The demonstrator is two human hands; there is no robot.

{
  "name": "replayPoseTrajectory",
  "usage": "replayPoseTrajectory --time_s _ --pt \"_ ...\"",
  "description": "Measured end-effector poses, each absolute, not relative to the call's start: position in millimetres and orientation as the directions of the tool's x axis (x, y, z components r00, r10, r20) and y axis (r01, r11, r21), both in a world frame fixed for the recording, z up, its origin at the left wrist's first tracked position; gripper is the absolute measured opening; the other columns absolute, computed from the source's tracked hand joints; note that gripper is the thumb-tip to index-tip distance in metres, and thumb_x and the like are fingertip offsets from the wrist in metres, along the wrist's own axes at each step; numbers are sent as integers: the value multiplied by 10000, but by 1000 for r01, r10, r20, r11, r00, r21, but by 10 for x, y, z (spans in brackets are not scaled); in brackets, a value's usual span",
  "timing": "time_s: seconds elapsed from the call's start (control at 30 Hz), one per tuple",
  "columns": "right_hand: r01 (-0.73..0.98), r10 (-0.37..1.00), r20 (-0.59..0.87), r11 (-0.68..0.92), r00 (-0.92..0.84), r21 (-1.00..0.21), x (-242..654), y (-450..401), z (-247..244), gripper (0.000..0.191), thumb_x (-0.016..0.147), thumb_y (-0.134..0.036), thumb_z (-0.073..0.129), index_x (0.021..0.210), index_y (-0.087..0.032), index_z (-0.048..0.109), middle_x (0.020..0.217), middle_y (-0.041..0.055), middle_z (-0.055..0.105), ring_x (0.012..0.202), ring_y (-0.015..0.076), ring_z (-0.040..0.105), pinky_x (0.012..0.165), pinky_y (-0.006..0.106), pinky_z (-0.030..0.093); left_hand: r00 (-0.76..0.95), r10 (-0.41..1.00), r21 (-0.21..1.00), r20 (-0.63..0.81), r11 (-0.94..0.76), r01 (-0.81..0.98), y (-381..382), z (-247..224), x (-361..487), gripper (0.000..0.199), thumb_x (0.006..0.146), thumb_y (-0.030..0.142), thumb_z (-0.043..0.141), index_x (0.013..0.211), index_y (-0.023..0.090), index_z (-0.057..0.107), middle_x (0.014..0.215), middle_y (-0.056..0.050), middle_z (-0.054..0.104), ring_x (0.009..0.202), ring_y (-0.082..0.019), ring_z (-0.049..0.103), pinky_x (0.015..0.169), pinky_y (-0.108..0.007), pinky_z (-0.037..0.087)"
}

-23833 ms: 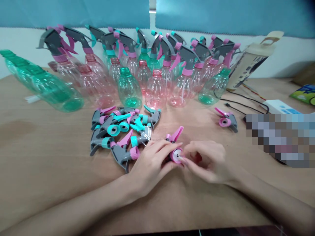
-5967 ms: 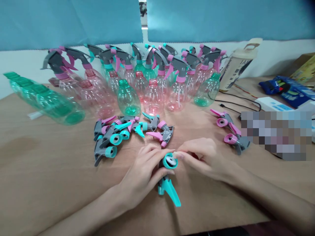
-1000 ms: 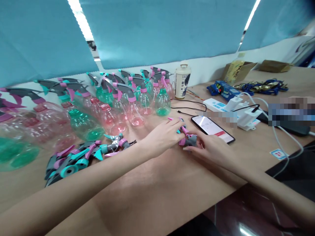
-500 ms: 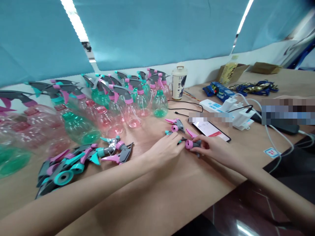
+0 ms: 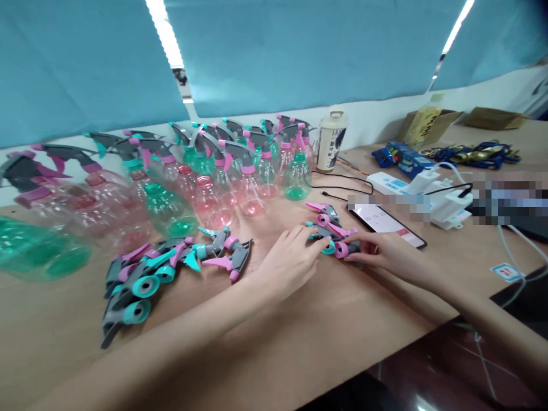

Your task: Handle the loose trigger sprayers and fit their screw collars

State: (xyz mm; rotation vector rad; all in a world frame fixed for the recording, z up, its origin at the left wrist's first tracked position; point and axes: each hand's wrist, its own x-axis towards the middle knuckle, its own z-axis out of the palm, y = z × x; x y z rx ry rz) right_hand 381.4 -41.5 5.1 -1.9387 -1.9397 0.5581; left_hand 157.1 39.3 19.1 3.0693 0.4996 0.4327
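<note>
My right hand (image 5: 385,254) pinches a grey spray head with a pink collar (image 5: 341,250) just above the table. Beside it, my left hand (image 5: 295,257) has its fingers closed round a grey spray head with a teal collar (image 5: 329,246). Behind both hands lies another spray head with a pink collar (image 5: 323,219). To the left, several loose grey spray heads with teal and pink parts lie in a pile (image 5: 145,285). Beyond the pile are green and pink clear bottles (image 5: 168,214), some topped with spray heads.
A phone (image 5: 385,222) lies behind my right hand, near a white power strip (image 5: 389,184) with chargers and cables. Further back are a cream cup (image 5: 331,142), a blue packet (image 5: 405,160), a yellow bottle (image 5: 423,125) and blue straps (image 5: 475,154).
The view has shifted, so the scene sits further right. My left hand has drawn back slightly, and the teal-collared spray head at its fingertips now shows more.
</note>
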Motion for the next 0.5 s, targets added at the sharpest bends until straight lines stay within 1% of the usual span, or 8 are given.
replayPoseTrajectory --time_s 0.07,0.13,0.17,0.23,0.27,0.3,0.4,0.5 --pt "892 1000 -17 8 -17 -451 3789 -385 82 323 823 -470 563 1060 -264 644 637 -14 596 571 155 544 533 252 374 902 340 62 266 -940 336 389 241 1365 374 852 121 498 1221 177 486 1211 -122 516 1094 -260 488 875 -419 437" --pt "932 1000 1 14 -15 -362 3751 -361 149 298 821 -426 580 1079 -291 641 649 -8 616 580 169 561 524 256 365 887 365 69 283 -930 360 427 299 1096 347 873 144 491 1218 176 493 1231 -117 518 1104 -261 481 890 -421 419" --pt "950 1000 8 12 -10 -313 3723 -352 194 299 816 -414 589 1088 -301 640 658 -4 627 585 178 569 515 258 359 863 394 70 316 -917 394 461 333 944 312 888 153 476 1196 185 512 1216 -107 533 1104 -253 483 898 -417 407" --pt "973 999 35 13 -5 -232 3636 -337 294 299 807 -414 598 1081 -306 647 679 9 652 590 195 584 498 266 350 800 505 59 326 -855 515 547 408 628 248 910 176 443 1126 193 564 1170 -91 570 1067 -243 504 895 -418 387" --pt "979 998 61 23 -11 -202 3573 -327 344 297 803 -428 599 1067 -304 654 684 15 661 584 201 586 487 270 342 742 571 54 352 -804 593 594 446 475 225 920 199 428 1073 186 592 1125 -89 592 1035 -245 518 870 -416 389" --pt "982 995 98 48 -30 -181 3495 -315 390 292 806 -438 592 1055 -301 659 696 20 670 583 204 589 483 274 340 698 631 45 339 -752 658 639 481 331 234 928 225 415 1057 182 605 1094 -91 604 1012 -252 525 845 -418 391" --pt "965 968 195 191 -156 -179 3189 -250 478 276 835 -432 555 1050 -291 654 738 20 680 601 193 599 488 278 355 610 757 -8 234 -626 780 755 538 1 247 904 313 462 1049 216 636 993 -82 626 940 -279 526 776 -414 392" --pt "921 930 234 331 -283 -204 2877 -139 463 255 861 -400 528 1047 -267 642 813 15 685 737 187 634 605 290 439 587 793 1 166 -595 804 831 499 -154 287 859 360 531 1088 225 638 941 -86 604 885 -264 507 762 -374 403"
